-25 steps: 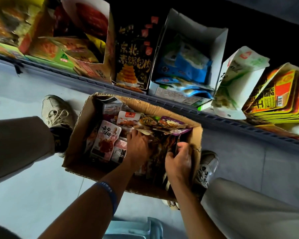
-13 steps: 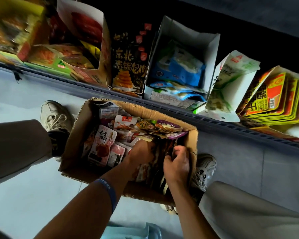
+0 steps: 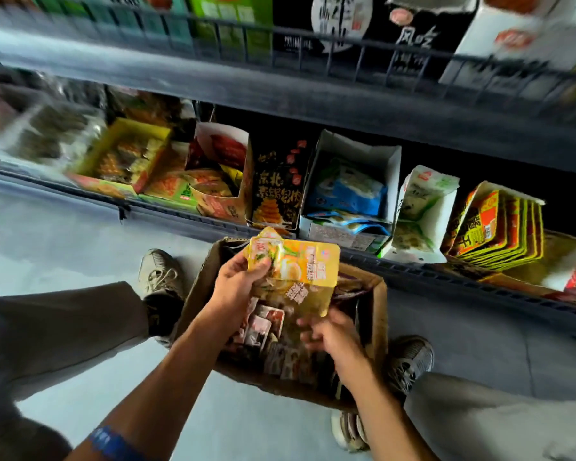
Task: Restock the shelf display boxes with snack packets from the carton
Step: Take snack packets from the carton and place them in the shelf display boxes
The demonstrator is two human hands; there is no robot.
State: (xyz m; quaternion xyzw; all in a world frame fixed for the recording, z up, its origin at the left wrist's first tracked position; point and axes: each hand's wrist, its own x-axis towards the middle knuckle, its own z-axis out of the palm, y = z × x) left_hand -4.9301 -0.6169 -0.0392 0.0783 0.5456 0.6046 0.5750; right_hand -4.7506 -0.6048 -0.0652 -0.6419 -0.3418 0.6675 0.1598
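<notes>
A brown carton (image 3: 378, 314) full of snack packets sits on the floor between my feet. My left hand (image 3: 238, 287) grips a bunch of yellow snack packets (image 3: 300, 267) by their left edge, lifted above the carton. My right hand (image 3: 330, 334) is lower, over the carton's right side, fingers loosely curled just under the yellow packets; whether it touches them is unclear. On the bottom shelf stand display boxes: a white box (image 3: 384, 161) with blue packets, a black box (image 3: 276, 191), a red-and-white box (image 3: 223, 141), a yellow box (image 3: 120, 128).
A green-and-white box (image 3: 426, 207) and a box of yellow-red packets (image 3: 499, 224) stand further right on the bottom shelf. The upper shelf rail (image 3: 280, 81) overhangs with more boxes. My shoes (image 3: 158, 274) flank the carton on a pale floor.
Both hands were down inside the carton; my left hand has now lifted a bunch of yellow packets out. The view has tilted up, showing the upper shelf.
</notes>
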